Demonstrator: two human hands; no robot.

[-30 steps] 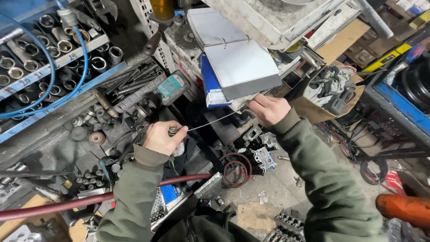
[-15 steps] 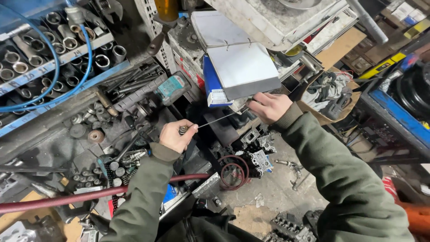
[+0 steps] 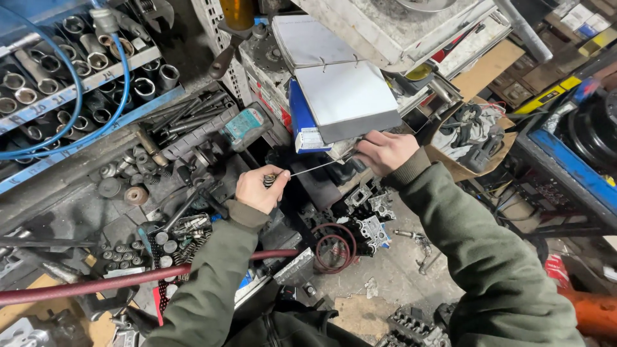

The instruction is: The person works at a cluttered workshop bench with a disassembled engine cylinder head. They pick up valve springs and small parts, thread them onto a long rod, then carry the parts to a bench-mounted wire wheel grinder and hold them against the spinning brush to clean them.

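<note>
Both hands have come a little higher and closer to the shelf since half a second ago, and the wire between them looks more level. Largest in view is the cluttered workbench (image 3: 77,205), with a rack of sockets (image 3: 83,67) and a blue hose (image 3: 77,96) above it, and an open white binder (image 3: 344,96) on the shelf. A red hose (image 3: 96,286) crosses below the left sleeve. The left hand (image 3: 260,188) is closed around a small spring-like coil (image 3: 270,180), pinched by thumb and forefinger. The right hand (image 3: 384,153) grips the other end of a thin wire (image 3: 316,167), fingers curled tight. The wire is stretched between them, just under the binder. It seems the step is pulling or straightening the wire, though its end is hard to see. Next probably needs steady, even tension from both hands.
</note>
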